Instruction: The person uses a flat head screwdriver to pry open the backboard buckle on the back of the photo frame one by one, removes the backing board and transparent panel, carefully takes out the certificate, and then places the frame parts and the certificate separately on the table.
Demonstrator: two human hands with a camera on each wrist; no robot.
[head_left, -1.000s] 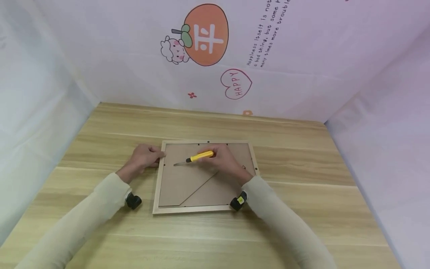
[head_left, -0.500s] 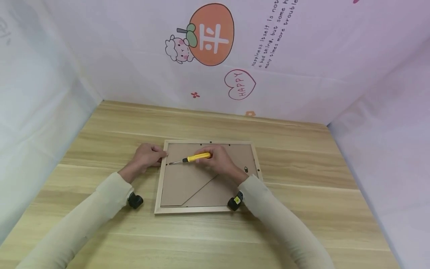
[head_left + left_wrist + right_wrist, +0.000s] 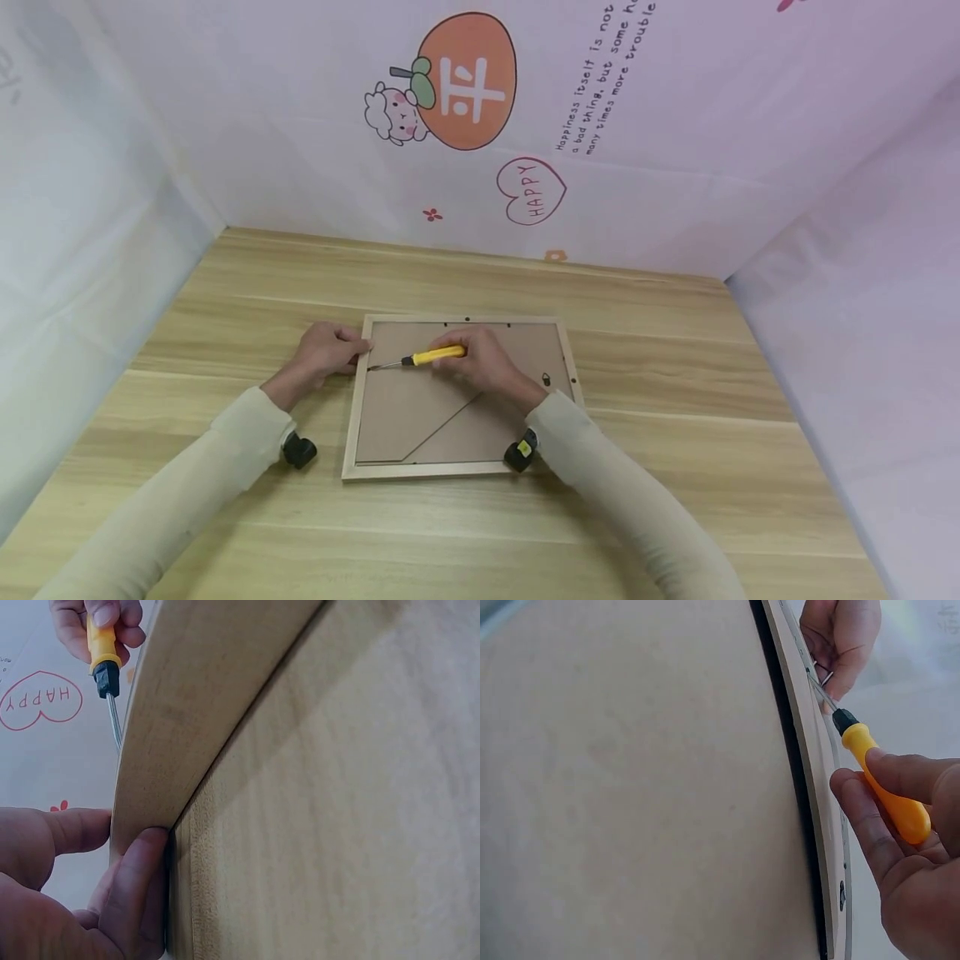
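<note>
A light wooden picture frame lies back side up on the table, its brown backing board showing. My left hand grips the frame's left edge, thumb on top and fingers against the outer side, as the left wrist view shows. In my right hand is a screwdriver with a yellow handle, pinched between thumb and fingers. Its metal shaft points left at a low slant. The tip is at a small dark tab on the frame's left inner edge; exact contact is too small to tell.
Several dark tabs line the inner rim, one being a top tab. A small hanging hook sits on the board's right side. The wooden table is bounded by white printed cloth behind and at both sides.
My right hand has carried the screwdriver left over the board, bringing its tip to the tab at the left edge. The left hand keeps its hold on the frame.
</note>
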